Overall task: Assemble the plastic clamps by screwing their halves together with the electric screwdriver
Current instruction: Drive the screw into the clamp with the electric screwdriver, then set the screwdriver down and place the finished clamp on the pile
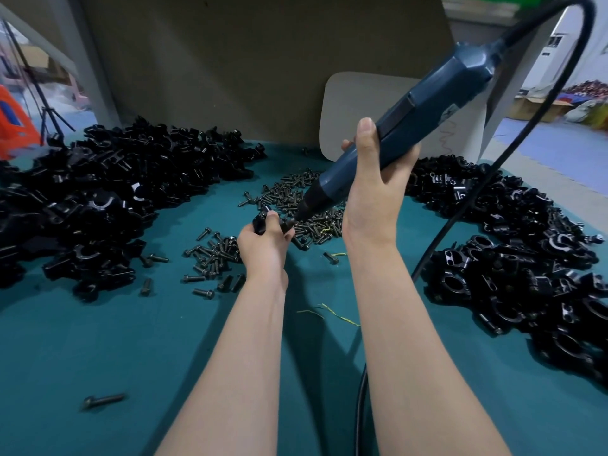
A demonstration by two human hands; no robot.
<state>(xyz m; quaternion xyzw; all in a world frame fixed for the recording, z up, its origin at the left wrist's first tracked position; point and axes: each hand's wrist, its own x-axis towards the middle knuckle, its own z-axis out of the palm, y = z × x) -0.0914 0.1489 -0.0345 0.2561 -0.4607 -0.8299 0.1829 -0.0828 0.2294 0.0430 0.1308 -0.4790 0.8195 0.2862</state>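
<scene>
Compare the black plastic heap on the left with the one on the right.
The left heap of black plastic pieces shows mostly open half-round saddles; the right heap shows closed rings, seemingly joined halves. The left heap lies free of the black cable, which crosses the right heap's inner edge. Both rest on the teal table cover.

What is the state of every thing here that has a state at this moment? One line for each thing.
left hand: grips a black clamp.
right hand: grips the electric screwdriver.
electric screwdriver: tilted, tip down at the clamp.
screws: loose, heaped on the green table.
left pile of clamp parts: loose, heaped.
right pile of clamps: heaped.
cable: runs over the right pile's edge.
</scene>
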